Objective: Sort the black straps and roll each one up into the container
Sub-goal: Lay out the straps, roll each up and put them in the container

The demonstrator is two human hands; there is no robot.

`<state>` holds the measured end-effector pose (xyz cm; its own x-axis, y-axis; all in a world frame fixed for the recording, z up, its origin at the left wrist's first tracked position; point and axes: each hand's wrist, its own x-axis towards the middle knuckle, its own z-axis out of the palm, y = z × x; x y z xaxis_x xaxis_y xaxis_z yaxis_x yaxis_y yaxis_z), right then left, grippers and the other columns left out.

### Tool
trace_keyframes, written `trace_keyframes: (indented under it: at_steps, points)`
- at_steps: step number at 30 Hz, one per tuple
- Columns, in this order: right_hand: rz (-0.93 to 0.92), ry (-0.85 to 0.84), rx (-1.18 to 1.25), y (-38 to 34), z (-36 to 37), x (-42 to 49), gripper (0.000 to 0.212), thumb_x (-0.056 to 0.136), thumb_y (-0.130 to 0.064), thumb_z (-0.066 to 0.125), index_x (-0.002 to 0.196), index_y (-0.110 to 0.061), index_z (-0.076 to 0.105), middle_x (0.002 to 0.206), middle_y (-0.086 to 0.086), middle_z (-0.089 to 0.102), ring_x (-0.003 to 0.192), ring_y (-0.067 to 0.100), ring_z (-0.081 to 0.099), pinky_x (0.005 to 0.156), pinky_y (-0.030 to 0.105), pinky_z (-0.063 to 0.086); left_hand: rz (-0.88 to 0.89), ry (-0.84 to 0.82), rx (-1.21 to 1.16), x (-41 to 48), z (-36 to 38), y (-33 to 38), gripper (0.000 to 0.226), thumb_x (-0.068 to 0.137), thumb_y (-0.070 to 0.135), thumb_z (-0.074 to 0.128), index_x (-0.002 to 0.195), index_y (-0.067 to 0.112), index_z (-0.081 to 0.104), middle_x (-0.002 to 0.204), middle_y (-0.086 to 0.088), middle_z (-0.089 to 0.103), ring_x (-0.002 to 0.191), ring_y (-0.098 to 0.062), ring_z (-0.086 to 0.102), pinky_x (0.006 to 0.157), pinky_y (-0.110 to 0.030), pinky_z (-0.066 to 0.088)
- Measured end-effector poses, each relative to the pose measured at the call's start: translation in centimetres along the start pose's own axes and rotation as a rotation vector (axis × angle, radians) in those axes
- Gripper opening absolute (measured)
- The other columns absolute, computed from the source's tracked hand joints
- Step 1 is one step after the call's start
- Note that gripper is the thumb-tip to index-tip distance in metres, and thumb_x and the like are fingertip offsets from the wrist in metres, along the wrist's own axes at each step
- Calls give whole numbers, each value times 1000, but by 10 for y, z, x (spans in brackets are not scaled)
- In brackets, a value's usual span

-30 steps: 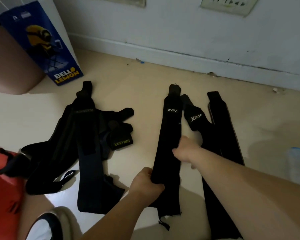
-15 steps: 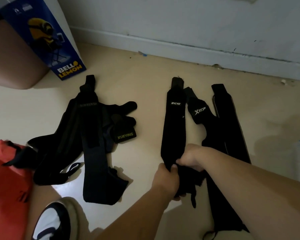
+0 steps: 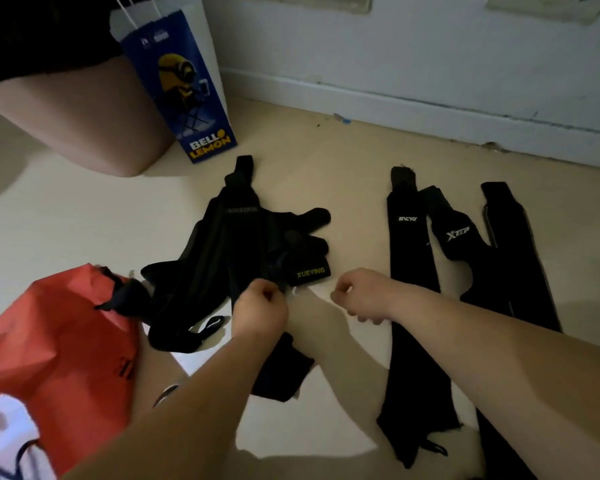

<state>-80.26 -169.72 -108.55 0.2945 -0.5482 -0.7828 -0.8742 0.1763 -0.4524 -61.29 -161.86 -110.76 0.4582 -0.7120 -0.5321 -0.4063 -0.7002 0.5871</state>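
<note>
Middle lane: bare floor (image 3: 354, 202) runs between the strap heap (image 3: 236, 258) and the laid-out straps (image 3: 413, 271), open up to the baseboard (image 3: 395, 105).
Left: orange bag (image 3: 59, 341) lies against the heap.
Far left: brown bin (image 3: 84, 123) and blue paper bag (image 3: 184, 88) stand touching; bare floor before them.
Right: laid-out straps overlap, covering the floor.
Near: small gap between left grip (image 3: 260, 310) and right grip (image 3: 361, 294), over bare floor.

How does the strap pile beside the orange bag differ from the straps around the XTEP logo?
The pile is tangled and overlapping; the XTEP straps lie straight, side by side. The pile shows a yellow label; the XTEP straps show white lettering. Both are black, unrolled, on the floor.
</note>
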Motion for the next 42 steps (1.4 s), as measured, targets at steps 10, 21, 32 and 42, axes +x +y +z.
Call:
trace_keyframes:
  at_steps: [10, 21, 32, 42]
  points:
    - [-251, 233, -138, -38, 31, 41, 30, 105, -28, 58, 134, -21, 56, 115, 5, 64, 100, 26, 64, 92, 42, 56, -313, -37, -372, 24, -48, -60, 35, 93, 21, 77, 122, 15, 58, 96, -5, 71, 82, -21, 71, 62, -29, 60]
    - [-35, 298, 66, -50, 21, 55, 77, 87, -43, 81, 149, -12, 46, 138, 9, 62, 123, 29, 62, 98, 39, 54, -144, -447, -228, 4, -43, -9, 12, 79, 3, 68, 84, 13, 71, 70, 0, 69, 61, -14, 66, 53, -25, 53]
    - [36, 302, 390, -33, 4, 58, 59, 81, -20, 91, 132, -12, 63, 109, 5, 67, 96, 20, 65, 75, 28, 49, -373, -407, -354, 17, -51, -25, 44, 92, 60, 68, 119, 25, 65, 111, -4, 76, 100, -26, 74, 80, -40, 64]
    - [169, 265, 609, -58, -48, 58, 11, 101, -10, 63, 104, 1, 60, 102, 13, 56, 99, 24, 55, 78, 30, 44, -347, 20, -409, 27, -57, -24, 11, 84, 18, 64, 86, 8, 68, 69, -8, 61, 64, -27, 62, 59, -34, 51]
